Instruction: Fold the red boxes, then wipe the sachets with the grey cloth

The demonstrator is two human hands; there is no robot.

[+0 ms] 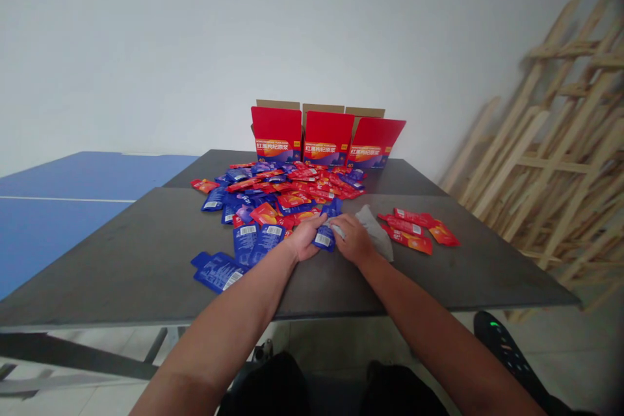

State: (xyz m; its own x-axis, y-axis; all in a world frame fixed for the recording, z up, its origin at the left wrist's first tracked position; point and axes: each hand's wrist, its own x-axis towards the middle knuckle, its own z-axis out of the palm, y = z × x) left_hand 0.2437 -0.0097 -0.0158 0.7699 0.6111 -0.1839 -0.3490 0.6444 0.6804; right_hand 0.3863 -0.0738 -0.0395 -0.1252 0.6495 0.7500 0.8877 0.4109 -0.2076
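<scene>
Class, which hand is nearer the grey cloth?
Right. The right hand touches the cloth; the left hand, holding a blue sachet, is apart, to its left.

Three open red boxes [326, 136] sit along the desk's [121, 253] far edge. Blue ping-pong table [73, 201] off its left side, wooden frames [550, 143] leaning on the wall past the right.
</scene>
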